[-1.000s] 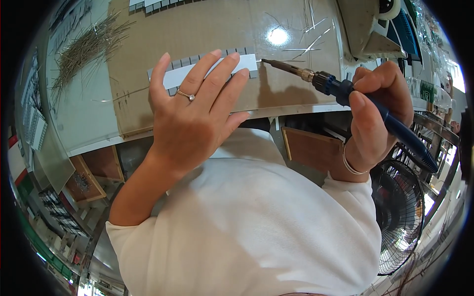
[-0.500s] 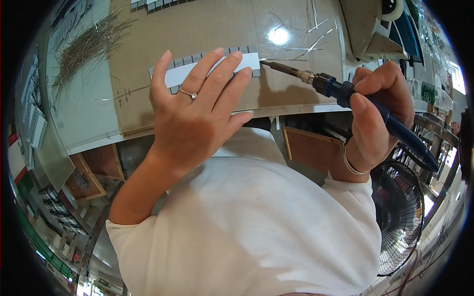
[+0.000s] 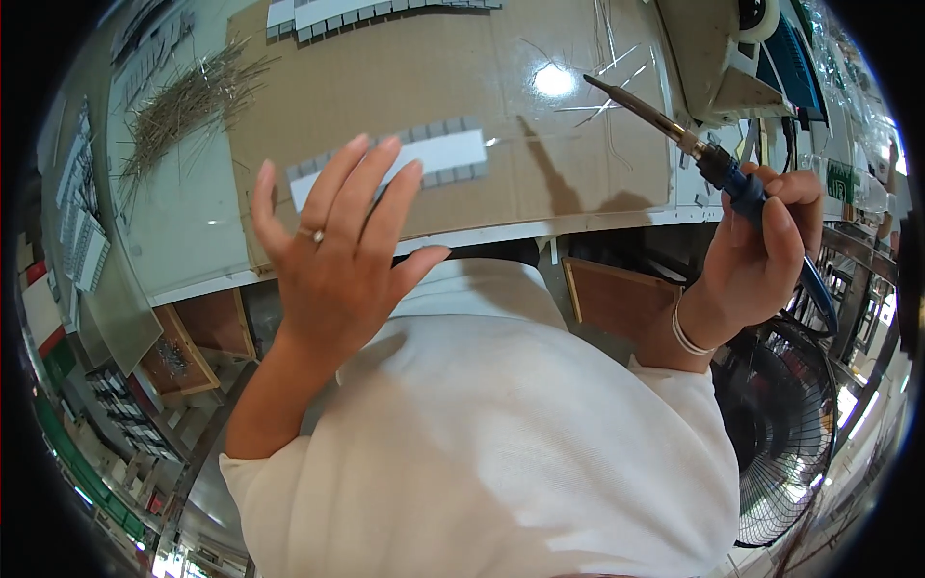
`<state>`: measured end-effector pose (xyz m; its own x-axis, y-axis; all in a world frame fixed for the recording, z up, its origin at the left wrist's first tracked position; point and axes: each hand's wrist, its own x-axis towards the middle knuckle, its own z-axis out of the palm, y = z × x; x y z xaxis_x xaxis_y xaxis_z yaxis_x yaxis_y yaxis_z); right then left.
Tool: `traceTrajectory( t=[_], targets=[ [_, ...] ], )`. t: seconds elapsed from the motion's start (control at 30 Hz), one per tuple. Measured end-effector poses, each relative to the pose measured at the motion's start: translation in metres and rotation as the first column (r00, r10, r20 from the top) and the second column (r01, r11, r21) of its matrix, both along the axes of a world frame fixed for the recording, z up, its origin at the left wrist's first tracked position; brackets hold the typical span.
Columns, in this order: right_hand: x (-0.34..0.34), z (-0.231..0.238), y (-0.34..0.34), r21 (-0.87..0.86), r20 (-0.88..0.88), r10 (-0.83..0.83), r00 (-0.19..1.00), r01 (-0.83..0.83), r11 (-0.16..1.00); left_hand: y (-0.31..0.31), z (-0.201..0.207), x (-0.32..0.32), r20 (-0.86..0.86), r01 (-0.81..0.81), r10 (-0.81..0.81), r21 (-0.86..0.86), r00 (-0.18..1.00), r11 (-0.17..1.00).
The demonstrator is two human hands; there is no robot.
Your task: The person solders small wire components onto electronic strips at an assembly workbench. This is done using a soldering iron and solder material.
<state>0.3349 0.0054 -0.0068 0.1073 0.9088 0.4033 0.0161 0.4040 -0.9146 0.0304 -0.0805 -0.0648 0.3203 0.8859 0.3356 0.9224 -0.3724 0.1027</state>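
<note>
We see our left hand [image 3: 332,260] raised over the near edge of the worktop [image 3: 183,231], fingers [image 3: 332,183] spread apart and holding nothing. Behind them a long white strip with grey tabs [image 3: 438,154] lies flat on the brown cardboard sheet [image 3: 414,77], about midway along that near edge. Whether our fingertips touch it we cannot tell. Our right hand [image 3: 761,260] has its fingers clamped round the blue grip of a soldering iron [image 3: 694,149], whose metal tip points up toward the far right of the cardboard, clear of the strip. We judge the strip light, thin and bendable, best pinned flat near its ends. The iron is stiff, to be held only by its grip. A bundle of thin wires [image 3: 188,101] lies at the far left corner.
</note>
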Motion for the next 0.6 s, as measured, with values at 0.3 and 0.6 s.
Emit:
traceTrajectory(
  t=[0.3,0.6],
  targets=[
    [0.040,-0.037,-0.005,0.405,0.606,-0.227,0.763,-0.050,0.913,-0.031,-0.005,-0.029,0.091,0.077,-0.098,0.210,0.991,0.975],
    [0.032,-0.080,0.016,0.435,0.473,-0.263,0.841,0.037,0.900,-0.029,0.036,-0.040,0.156,0.093,-0.127,0.209,0.980,0.973]
  ],
)
